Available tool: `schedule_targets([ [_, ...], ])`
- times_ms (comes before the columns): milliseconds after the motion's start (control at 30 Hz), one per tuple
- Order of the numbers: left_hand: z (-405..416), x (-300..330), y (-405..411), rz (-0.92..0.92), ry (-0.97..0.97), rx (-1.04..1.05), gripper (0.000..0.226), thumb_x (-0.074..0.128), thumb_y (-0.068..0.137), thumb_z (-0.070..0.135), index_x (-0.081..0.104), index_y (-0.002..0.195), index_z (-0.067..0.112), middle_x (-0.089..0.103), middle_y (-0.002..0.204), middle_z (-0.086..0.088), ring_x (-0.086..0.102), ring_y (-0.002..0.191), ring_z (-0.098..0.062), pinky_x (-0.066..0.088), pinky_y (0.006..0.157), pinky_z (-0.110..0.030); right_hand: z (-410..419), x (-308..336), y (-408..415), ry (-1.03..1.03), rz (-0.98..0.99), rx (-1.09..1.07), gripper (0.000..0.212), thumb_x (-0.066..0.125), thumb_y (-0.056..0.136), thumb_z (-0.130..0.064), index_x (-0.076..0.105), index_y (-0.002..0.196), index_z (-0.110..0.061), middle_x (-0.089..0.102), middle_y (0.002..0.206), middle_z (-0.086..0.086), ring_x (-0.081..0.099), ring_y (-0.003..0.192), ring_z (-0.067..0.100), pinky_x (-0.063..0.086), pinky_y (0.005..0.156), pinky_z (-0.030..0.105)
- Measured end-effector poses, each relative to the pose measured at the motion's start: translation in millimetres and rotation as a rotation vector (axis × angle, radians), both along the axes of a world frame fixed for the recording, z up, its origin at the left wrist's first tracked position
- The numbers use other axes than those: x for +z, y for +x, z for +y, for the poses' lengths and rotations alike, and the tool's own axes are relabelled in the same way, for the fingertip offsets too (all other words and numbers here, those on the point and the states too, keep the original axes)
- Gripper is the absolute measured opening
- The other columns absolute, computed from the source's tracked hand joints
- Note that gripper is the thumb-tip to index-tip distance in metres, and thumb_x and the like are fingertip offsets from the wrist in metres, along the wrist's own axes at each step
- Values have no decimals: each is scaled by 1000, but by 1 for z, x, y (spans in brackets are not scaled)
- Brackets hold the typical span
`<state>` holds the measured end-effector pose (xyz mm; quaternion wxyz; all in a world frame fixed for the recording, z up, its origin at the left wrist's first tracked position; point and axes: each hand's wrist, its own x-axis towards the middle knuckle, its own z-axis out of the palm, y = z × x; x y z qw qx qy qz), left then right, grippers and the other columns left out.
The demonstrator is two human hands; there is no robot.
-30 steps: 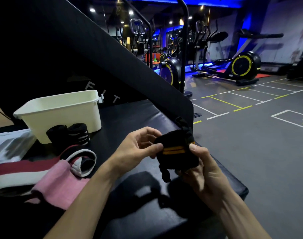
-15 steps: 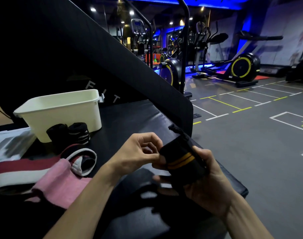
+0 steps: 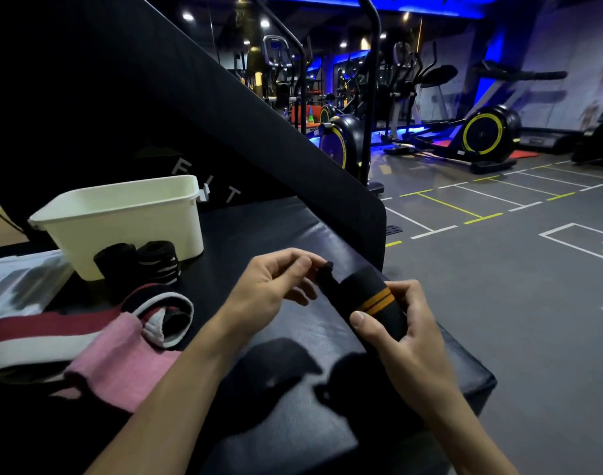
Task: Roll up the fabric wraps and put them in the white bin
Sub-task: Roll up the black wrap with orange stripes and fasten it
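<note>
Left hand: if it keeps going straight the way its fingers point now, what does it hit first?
Likely the black end tab of the rolled wrap that the right hand grips; the left hand fingers already seem to reach it, though depth is unclear.

Cloth wraps, a plastic bin and a smooth padded bench.

The black padded bench (image 3: 293,234) has a smooth, leather-like skin with a soft sheen where light falls on it. On it stands the white rectangular plastic bin (image 3: 128,228), smooth and faintly glossy. Just in front of the bin sit two rolled wraps of matt knit cloth, one plain black (image 3: 115,258), one black with white stripes (image 3: 159,257). Nearer than these lie a matt pink cloth band (image 3: 122,358) and a maroon-and-white woven band (image 3: 36,337), both soft and dull. Right of the bin, the black rolled fabric wrap with two orange stripes (image 3: 368,299) looks like matt, finely ribbed elastic weave.
</note>
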<state>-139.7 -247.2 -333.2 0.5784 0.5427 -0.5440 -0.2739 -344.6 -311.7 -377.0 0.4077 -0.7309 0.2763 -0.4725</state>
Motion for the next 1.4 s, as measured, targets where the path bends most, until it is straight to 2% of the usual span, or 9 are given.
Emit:
schedule_targets([
  [100,6,3,1,20,35,-85,33,62,97,40,77,106,12,76,96,-10,69,84,-23,57,77,-32,-1,0,-1,-13,-6,0,46,68,66,-62,52,101,-35,64,85,-14,62,68,6,46,60,16],
  [267,6,2,-1,-52,6,-86,25,75,91,27,74,110,12,75,91,-5,69,83,-22,55,77,-30,-1,1,-2,-25,15,4,46,70,66,-60,54,101,-35,65,87,-15,63,71,7,46,61,15],
  [467,9,6,0,-13,30,-71,21,69,90,25,76,101,9,77,90,-7,67,78,-18,55,74,-26,-2,2,-1,2,-13,-5,46,70,65,-60,55,101,-35,64,84,-12,61,67,5,46,59,14],
  [733,15,16,-2,501,175,-364,30,53,97,30,75,79,19,59,93,0,57,82,-13,48,74,-30,-8,-1,3,120,-57,15,45,76,65,-53,61,98,-26,68,84,-12,62,70,1,46,64,13],
  [1000,9,15,-6,539,69,-259,19,63,93,24,71,78,16,67,87,-1,46,64,-8,36,51,-18,-11,-6,9,231,-88,1,56,72,62,-64,62,108,-33,72,96,-6,69,90,16,55,82,39],
  [1167,5,14,-17,382,237,-205,28,58,99,30,63,73,21,51,72,5,30,50,-5,24,42,-16,-9,-6,14,276,-110,-60,53,72,64,-63,61,108,-36,73,99,-4,70,92,16,56,87,44],
  [1233,2,10,-22,308,309,-135,38,55,104,28,61,67,23,48,65,6,27,45,-5,23,38,-16,-6,-3,16,354,-165,-52,51,76,65,-57,63,107,-31,74,97,0,72,88,21,58,83,45],
  [1300,-1,5,-26,337,348,-91,37,53,106,26,57,69,20,47,62,7,27,41,-4,22,36,-15,-2,2,20,518,-278,40,48,82,68,-41,64,105,-17,72,91,11,71,76,26,58,63,37],
  [1400,-3,2,-26,380,367,-43,33,53,106,24,52,74,18,47,63,6,27,40,-4,22,36,-14,7,11,23,719,-336,192,48,73,74,-35,63,109,-3,69,83,19,67,66,30,46,52,31],
])
